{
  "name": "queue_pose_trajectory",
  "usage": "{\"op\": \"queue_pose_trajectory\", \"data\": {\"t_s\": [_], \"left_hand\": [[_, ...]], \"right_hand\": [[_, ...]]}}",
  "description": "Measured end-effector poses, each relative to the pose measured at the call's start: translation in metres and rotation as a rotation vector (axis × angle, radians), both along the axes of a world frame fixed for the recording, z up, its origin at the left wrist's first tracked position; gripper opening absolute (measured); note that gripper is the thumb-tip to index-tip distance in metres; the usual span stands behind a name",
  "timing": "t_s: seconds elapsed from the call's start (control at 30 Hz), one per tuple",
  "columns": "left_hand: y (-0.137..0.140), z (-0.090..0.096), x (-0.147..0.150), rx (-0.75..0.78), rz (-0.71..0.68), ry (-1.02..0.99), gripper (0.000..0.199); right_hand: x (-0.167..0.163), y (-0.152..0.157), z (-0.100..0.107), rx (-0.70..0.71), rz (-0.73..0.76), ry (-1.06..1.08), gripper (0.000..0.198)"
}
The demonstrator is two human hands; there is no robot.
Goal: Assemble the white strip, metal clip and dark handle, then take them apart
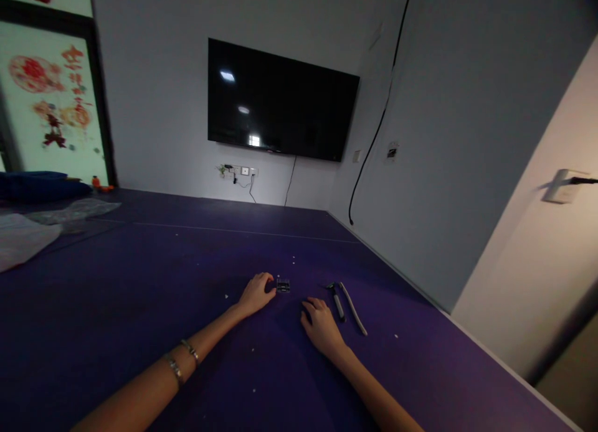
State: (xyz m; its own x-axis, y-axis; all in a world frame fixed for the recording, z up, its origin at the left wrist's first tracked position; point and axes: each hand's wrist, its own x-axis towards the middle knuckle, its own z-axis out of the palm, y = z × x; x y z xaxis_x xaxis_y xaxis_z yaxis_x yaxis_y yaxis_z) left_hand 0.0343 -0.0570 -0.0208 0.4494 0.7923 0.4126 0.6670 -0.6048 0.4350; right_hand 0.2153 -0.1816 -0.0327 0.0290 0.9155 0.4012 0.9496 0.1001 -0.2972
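Observation:
My left hand point(255, 293) rests on the purple tabletop, its thumb and fingers apart beside a small dark case with a clear edge point(283, 286). The case lies flat, and whether the fingertips touch it I cannot tell. My right hand point(322, 325) lies on the table with loosely bent fingers and holds nothing. Just right of it is a razor point(339, 304) with a dark head and a grey handle. Alongside the razor lies a long, pale, slightly curved stick point(354, 310), whose kind is unclear.
Clear plastic point(75, 211) and a white sheet point(25, 238) lie on the purple table point(154, 282) at far left, near a blue bundle point(42, 186). Small white bits dot the surface. A black cable point(374, 139) hangs by the wall at the table's right edge.

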Motion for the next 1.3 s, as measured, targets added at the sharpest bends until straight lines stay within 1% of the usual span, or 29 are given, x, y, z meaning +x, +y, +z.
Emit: {"op": "queue_pose_trajectory", "data": {"t_s": [0.13,0.23,0.33,0.47,0.6,0.73,0.8,0.87,0.97,1.03,1.1,1.17,1.3], "left_hand": [[0.009,-0.002,0.008,0.003,-0.077,0.066,0.04],[0.014,-0.006,0.014,-0.015,-0.082,0.109,0.044],[0.015,-0.007,0.018,-0.026,-0.085,0.105,0.046],[0.015,-0.004,0.02,-0.061,-0.087,0.071,0.042],[0.01,0.0,0.019,-0.141,-0.065,-0.011,0.045],[0.002,0.003,0.017,-0.156,-0.096,-0.122,0.048],[-0.005,0.005,0.016,-0.147,-0.141,-0.165,0.049],[-0.013,0.007,0.016,-0.135,-0.191,-0.183,0.05],[-0.023,0.009,0.017,-0.108,-0.241,-0.18,0.05],[-0.029,0.01,0.02,-0.078,-0.255,-0.183,0.049],[-0.034,0.01,0.023,-0.054,-0.272,-0.188,0.048],[-0.037,0.009,0.025,-0.049,-0.288,-0.193,0.049],[-0.042,0.006,0.027,-0.059,-0.298,-0.223,0.05]], "right_hand": [[0.0,0.0,-0.001,0.0,-0.007,0.0,0.037],[-0.001,0.0,-0.001,-0.001,-0.008,0.002,0.037],[-0.001,0.0,0.0,0.009,-0.006,0.006,0.037],[-0.001,-0.001,0.0,0.019,-0.003,0.003,0.036],[0.0,-0.001,-0.001,0.022,-0.005,0.01,0.037],[0.003,0.002,-0.005,0.034,0.016,0.067,0.036],[0.008,0.006,-0.007,0.053,0.04,0.161,0.035],[0.013,0.012,-0.006,0.078,0.061,0.332,0.034],[0.02,0.02,0.001,0.072,0.039,0.712,0.034],[0.021,0.022,0.009,0.017,0.017,0.985,0.034],[0.019,0.023,0.016,-0.045,0.032,1.197,0.033],[0.016,0.022,0.021,-0.087,0.054,1.302,0.032],[0.012,0.02,0.023,-0.129,0.025,1.315,0.032]]}}
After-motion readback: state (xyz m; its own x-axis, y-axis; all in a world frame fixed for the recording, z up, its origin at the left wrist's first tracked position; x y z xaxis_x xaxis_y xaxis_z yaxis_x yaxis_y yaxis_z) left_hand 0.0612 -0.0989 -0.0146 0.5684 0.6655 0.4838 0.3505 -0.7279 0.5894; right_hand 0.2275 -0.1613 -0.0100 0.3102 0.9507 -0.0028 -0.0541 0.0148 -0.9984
